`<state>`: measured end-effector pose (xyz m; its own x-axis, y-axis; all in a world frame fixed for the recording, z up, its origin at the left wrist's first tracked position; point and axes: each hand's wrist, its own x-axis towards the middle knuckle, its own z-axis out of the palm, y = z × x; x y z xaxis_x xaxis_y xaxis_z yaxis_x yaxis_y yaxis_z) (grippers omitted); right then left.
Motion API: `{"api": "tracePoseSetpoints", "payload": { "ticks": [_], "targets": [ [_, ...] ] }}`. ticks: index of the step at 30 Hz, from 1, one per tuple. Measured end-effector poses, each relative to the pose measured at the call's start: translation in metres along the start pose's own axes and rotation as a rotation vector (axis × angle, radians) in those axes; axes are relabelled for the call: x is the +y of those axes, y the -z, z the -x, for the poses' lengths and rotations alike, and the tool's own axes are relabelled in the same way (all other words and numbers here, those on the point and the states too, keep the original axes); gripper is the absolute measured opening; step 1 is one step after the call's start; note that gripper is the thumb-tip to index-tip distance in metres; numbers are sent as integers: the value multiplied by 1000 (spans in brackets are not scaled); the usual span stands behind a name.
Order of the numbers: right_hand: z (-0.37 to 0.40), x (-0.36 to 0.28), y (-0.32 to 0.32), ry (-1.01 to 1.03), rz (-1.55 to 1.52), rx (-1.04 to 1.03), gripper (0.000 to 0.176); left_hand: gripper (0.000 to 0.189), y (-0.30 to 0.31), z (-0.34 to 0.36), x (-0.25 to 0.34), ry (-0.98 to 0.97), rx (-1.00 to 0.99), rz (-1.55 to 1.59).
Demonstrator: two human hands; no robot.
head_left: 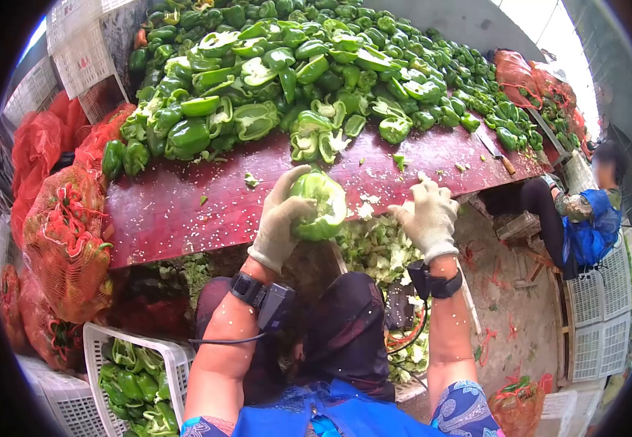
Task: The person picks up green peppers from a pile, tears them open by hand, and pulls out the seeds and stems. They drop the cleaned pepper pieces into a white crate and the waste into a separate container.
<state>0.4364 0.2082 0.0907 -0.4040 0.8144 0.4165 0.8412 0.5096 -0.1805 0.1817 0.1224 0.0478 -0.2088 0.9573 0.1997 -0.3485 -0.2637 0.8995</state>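
Note:
My left hand, in a pale work glove, is closed around a cut green bell pepper just above the table's front edge. The pepper's hollow side faces right and its pale inner wall shows. To the right, my gloved right hand hovers by the same edge with its fingers apart and nothing visible in them. White seeds and pale pepper scraps lie between the two hands. Behind them rises a big heap of green peppers, with many cut halves at its front.
The red table is strewn with seeds. A knife lies at its right. Pepper cores are piled below the edge. A white crate of cut peppers stands lower left, near red mesh bags. Another person sits at right.

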Motion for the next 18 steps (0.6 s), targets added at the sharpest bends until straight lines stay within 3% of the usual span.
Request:
{"api": "tracePoseSetpoints", "payload": {
  "ticks": [2, 3, 4, 7, 9, 12, 13, 16, 18],
  "targets": [
    [7, 1, -10, -1, -249, -21, 54, 65, -13, 1, 9, 30, -29, 69],
    [5, -21, 8, -230, -872, -313, 60, 66, -17, 2, 6, 1, -54, 25],
    [4, -34, 13, -296, -1307, -507, 59, 67, -21, 5, 4, -26, -81, -19],
    [-1, -49, -11, 33, -1154, -484, 60, 67, -20, 6, 0, -65, -224, -86],
    [-6, -54, -25, 207, -865, -271, 58, 59, -14, 6, -5, -100, -261, -190],
    [1, -77, -13, 168, -232, -269, 38, 49, -13, 15, -4, -95, -164, -556],
    [3, -80, -22, 200, -183, -244, 30, 38, -13, 16, -9, -218, -120, -683],
    [1, -75, -33, 357, -377, -164, 27, 33, -2, 13, -14, -404, -88, -658],
    [0, -74, -36, 395, -604, -97, 28, 28, -1, 14, -14, -283, -50, -483]
  ]
}}
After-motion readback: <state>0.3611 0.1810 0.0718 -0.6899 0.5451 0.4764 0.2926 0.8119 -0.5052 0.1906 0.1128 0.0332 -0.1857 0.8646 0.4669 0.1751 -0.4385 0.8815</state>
